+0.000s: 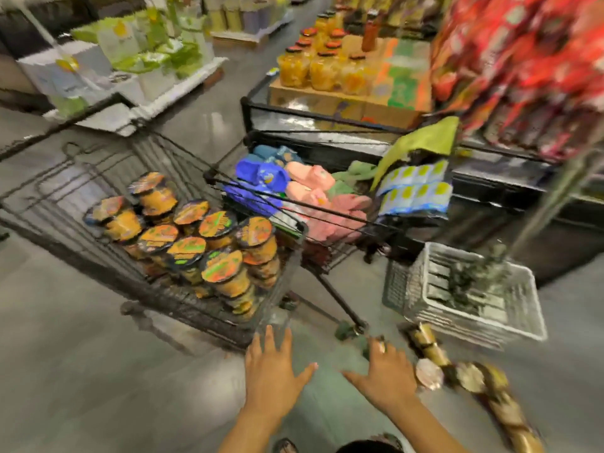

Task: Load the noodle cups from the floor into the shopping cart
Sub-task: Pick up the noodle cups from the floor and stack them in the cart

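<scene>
A black wire shopping cart (65,204) stands at the left with several orange-lidded noodle cups (202,243) stacked inside it. More noodle cups (470,377) lie in a blurred row on the grey floor at the lower right. My left hand (271,371) hovers with fingers spread just below the cart's near corner and holds nothing. My right hand (385,377) is also spread and empty, just left of the floor cups. The whole view is motion-blurred.
A second black cart (385,223) holds blue and pink slippers and a pack of sponges. A white plastic basket (470,299) sits on the floor at the right. Shelves of jars and red packets line the back and right.
</scene>
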`<state>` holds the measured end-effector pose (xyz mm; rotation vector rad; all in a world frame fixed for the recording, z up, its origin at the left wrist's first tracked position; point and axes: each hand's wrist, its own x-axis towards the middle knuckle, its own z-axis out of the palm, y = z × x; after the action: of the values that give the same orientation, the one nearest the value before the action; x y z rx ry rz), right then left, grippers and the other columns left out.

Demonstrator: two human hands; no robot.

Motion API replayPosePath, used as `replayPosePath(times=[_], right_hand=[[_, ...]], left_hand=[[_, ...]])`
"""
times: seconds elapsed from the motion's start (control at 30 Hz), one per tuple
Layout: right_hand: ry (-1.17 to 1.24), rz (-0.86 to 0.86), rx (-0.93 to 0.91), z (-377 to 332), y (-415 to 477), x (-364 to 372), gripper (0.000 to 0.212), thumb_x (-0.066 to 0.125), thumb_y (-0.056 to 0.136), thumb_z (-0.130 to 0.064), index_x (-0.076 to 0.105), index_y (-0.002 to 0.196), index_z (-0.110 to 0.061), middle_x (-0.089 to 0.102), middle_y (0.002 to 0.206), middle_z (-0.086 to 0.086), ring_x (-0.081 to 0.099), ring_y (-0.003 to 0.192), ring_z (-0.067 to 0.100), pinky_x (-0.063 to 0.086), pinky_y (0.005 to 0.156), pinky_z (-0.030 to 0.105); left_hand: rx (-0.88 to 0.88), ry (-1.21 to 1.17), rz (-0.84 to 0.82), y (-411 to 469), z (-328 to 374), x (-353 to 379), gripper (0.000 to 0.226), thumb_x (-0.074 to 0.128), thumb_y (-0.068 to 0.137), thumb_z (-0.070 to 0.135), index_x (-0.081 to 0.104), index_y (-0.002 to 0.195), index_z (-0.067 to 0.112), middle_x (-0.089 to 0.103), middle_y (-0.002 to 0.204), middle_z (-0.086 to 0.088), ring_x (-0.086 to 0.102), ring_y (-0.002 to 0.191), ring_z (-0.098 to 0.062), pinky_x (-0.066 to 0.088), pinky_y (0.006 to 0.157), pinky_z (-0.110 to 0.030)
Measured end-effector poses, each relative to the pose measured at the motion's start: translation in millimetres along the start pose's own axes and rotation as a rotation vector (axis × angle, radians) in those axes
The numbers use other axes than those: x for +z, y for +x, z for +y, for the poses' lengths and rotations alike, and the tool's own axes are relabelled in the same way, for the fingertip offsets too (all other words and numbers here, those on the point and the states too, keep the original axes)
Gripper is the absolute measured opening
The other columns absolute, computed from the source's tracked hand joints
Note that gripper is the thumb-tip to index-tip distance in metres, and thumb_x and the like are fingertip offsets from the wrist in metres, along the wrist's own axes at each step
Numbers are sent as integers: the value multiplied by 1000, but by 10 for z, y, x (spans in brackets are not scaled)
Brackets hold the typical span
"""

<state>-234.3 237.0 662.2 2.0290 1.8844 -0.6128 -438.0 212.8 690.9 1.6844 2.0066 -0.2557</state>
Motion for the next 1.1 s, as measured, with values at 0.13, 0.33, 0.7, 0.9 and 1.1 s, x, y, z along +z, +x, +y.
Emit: replayPosePath(times=[0.13,0.33,0.7,0.9,1.1], right_hand=[[88,0,156,707,-197,108,98,39,76,-83,22,150,-22,39,143,12,39,130,31,35,104,38],[225,-46,366,1845,-476,263,105,32,69,-89,20,150,-23,40,142,12,36,132,31,34,103,38],[266,-121,466,4145,-590,432,103,42,75,-83,15,152,-20,34,148,15,33,134,35,34,105,42],[261,-168,513,4834,-421,565,107,46,71,-84,15,152,-21,41,143,14,40,129,34,39,101,41],[261,-288,529,5128,364,1100,109,47,73,-83,6,154,-22,27,152,16,29,137,38,31,109,45]], left_hand=[[147,129,-37,55,573,211,87,34,85,77,14,153,27,5,162,-9,3,147,-35,14,118,-46],[316,250,-76,32,1631,557,87,35,86,75,10,154,27,8,161,-13,5,147,-36,11,118,-45],[365,291,-217,-179,3645,1449,90,39,85,75,6,155,27,5,161,-13,4,147,-37,14,117,-44],[355,281,-225,-41,4172,1795,94,39,83,76,0,154,28,4,161,-14,2,147,-36,12,117,-44],[319,244,-232,665,4266,2511,99,38,82,79,-10,153,29,-1,161,-13,0,148,-33,9,118,-42]])
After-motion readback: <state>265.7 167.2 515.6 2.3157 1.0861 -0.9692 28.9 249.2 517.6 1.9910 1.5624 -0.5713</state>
